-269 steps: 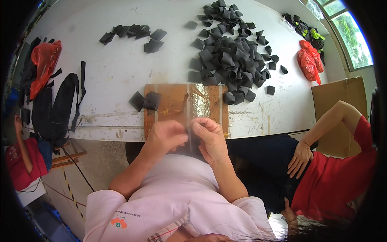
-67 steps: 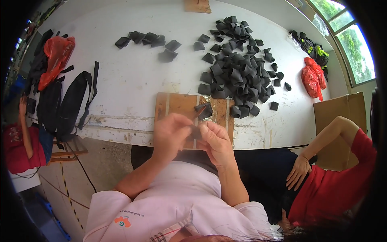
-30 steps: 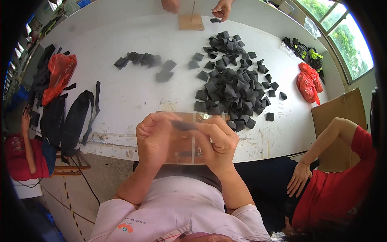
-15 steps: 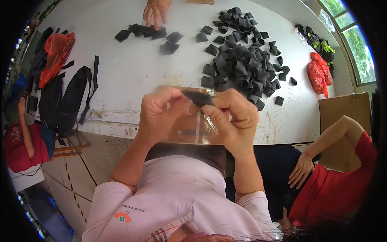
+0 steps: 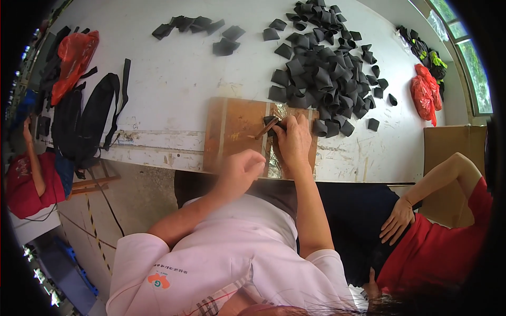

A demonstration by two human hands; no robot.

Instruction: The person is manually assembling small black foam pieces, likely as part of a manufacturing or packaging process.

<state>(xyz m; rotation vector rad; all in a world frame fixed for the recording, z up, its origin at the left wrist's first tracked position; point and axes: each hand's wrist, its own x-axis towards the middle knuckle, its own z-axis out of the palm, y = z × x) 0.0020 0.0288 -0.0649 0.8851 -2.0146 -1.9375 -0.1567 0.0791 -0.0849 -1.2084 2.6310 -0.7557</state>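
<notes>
A: What's on the tabletop (image 5: 179, 79)?

B: White, scuffed. Brown board (image 5: 237, 131) at the near edge, clear film strip (image 5: 275, 160) across it. Big heap of black pieces (image 5: 327, 73) behind the board, small cluster (image 5: 195, 29) far left.

A: Edges?

B: Black straps (image 5: 89, 118) and red bag (image 5: 74, 58) left. Second red bag (image 5: 424, 97) right.

A wide bare stretch of the tabletop (image 5: 174, 79) is left open at the middle. The far right is blocked by a heap of black pieces (image 5: 327, 79), the left edge by a black bag (image 5: 87, 124).
</notes>
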